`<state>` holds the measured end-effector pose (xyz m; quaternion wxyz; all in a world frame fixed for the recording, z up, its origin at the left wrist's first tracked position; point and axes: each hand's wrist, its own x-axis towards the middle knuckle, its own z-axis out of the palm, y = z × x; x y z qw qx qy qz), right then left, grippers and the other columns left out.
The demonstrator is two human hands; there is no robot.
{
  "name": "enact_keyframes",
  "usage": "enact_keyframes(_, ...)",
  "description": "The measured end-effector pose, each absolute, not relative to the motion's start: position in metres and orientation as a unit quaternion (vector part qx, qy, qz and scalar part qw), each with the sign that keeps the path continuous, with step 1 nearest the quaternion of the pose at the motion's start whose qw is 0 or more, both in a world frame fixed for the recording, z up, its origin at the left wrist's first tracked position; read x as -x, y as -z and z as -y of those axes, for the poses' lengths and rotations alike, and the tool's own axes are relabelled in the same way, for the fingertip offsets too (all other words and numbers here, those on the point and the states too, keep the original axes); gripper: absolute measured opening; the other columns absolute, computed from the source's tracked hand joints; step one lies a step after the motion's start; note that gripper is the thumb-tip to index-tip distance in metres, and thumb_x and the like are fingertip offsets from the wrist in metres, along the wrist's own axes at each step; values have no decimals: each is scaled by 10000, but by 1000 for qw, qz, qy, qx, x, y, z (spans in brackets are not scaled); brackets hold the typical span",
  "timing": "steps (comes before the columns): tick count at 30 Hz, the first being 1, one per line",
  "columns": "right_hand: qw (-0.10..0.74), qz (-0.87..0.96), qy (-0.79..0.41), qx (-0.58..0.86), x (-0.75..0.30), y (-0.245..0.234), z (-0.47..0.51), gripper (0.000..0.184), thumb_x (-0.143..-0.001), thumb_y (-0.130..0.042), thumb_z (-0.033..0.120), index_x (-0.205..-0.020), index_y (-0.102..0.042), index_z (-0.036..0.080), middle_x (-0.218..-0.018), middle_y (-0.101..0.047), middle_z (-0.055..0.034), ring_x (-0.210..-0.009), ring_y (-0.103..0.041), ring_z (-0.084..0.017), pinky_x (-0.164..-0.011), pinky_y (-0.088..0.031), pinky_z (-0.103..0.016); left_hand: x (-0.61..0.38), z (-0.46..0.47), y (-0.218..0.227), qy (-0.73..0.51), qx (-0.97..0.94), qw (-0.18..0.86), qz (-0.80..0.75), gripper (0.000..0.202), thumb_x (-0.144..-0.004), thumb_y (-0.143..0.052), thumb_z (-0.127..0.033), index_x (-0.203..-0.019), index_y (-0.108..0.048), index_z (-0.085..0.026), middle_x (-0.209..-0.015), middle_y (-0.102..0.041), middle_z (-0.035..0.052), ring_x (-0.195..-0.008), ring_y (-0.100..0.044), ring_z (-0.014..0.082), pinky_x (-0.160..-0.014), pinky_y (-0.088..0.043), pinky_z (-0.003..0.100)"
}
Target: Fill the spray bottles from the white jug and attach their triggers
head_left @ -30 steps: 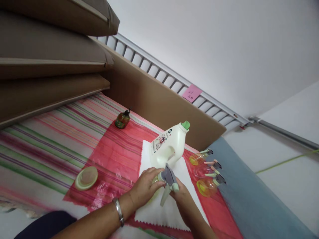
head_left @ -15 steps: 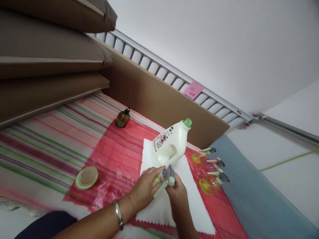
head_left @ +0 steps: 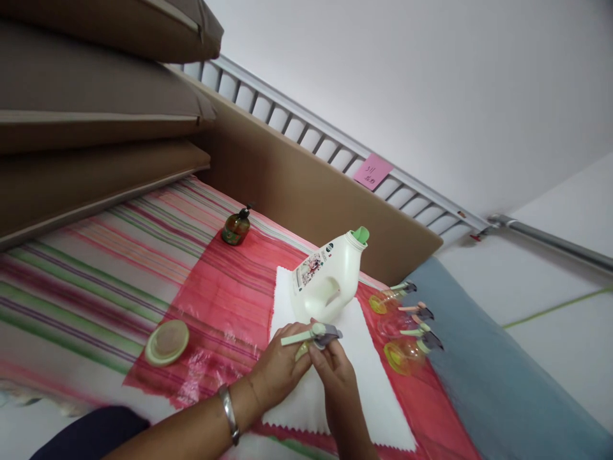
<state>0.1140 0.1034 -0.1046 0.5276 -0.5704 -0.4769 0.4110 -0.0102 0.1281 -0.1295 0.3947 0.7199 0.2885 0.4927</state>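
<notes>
The near spray bottle has a grey and pale-green head; the detergent jug is creamy white with a green spout (its label mottled pink and dark). White cloth, translucent red sheeting; pink, green, purple and white stripes on the left fabric. Right-hand spray bottles: yellow, pink, yellow.

- Spray head: grey-purple body, pale green nozzle; gripped in right hand, above white cloth.
- Trigger: pale green, long, pointing left across the view.
- Bottle: yellow-green sliver visible; rest hidden by left hand. Head seated or loose: cannot tell.
</notes>
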Motion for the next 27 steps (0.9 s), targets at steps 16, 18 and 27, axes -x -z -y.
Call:
enact_keyframes(16, 502, 500, -350, 614, -113, 95, -98, 399, -681, -701, 385, -1021, -603, 200, -914, -682, -31, -965, -581, -259, -836, -447, -361, 11, -127, 132, -486, -730, 381, -292, 351, -893, -460, -266, -1241, -459, -228, -1166, -583, 75, -1056, -514, 224, -934, -414, 392)
enact_keyframes(18, 503, 511, -362, 595, -113, 93, -98, 408, -701, -678, 390, -1051, -602, 196, -971, -676, -47, -994, -571, -263, -843, -447, -359, 11, -127, 132, -486, -730, 384, -288, 351, -895, -456, -269, -1243, -460, -229, -1176, -580, 75, -1070, -511, 225, -942, -410, 393)
enact_keyframes(27, 495, 515, -355, 602, -111, 89, -99, 344, -671, -703, 366, -961, -618, 201, -953, -684, -35, -957, -590, -250, -840, -463, -358, 11, -126, 133, -489, -732, 376, -288, 363, -907, -442, -298, -1261, -443, -219, -1208, -576, 73, -1086, -509, 216, -959, -402, 391)
